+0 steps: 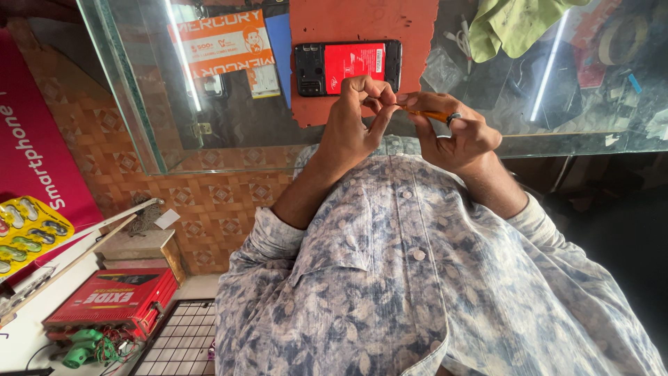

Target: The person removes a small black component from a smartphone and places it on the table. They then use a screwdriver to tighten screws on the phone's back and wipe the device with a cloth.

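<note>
The screwdriver (433,115) has a thin orange handle and lies almost level, held in the right hand (456,132) with its tip end pointing toward the left hand (356,122); the tip itself is hidden among the fingers. The left hand pinches something too small to make out. Just beyond the hands, the phone (347,67) lies flat on an orange mat (362,21), its back cover off, exposing a red battery.

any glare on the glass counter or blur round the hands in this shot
Head view: two bright tube-light streaks glare on the glass counter; the opened phone stays readable between them; left hand and right hand with the orange tool look sharp; edges bend slightly, wide-angle.
</note>
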